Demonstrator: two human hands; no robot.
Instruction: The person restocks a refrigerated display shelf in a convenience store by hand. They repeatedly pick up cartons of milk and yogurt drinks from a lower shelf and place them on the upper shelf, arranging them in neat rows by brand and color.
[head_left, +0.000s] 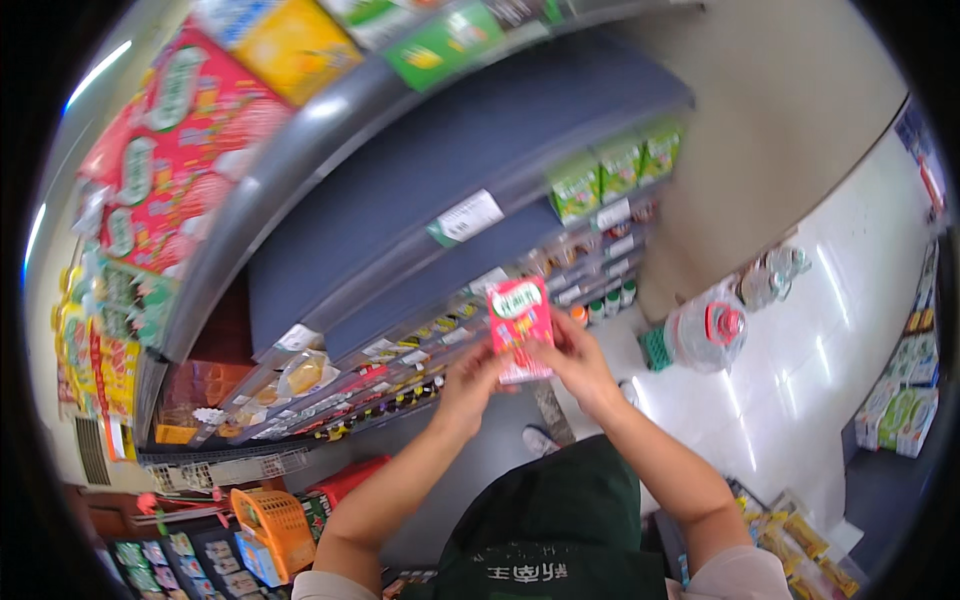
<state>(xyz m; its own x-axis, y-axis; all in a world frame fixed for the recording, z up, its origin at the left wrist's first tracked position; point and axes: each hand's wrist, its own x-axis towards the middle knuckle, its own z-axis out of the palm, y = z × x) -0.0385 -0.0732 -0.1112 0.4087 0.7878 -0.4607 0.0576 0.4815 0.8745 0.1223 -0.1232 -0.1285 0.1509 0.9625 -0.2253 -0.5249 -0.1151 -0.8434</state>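
Both my hands hold one small pink carton (520, 322) with a white label patch, upright in the middle of the view. On its left side is my left hand (480, 371), its fingers along the lower edge. My right hand (566, 349) grips the right side, with the thumb across the front. Behind the carton stand grey store shelves (465, 172) with price tags on their edges. Green cartons (619, 176) are lined up at the right end of one shelf. Large pink packs (187, 150) of a similar design stand at the upper left.
Large clear water bottles (705, 330) stand on the glossy floor at right. An orange plastic basket (274, 529) is at lower left. Packaged snacks (802, 544) lie at lower right, and another shelf (885, 472) with boxes runs along the right edge. A beige panel (750, 97) closes the shelf end.
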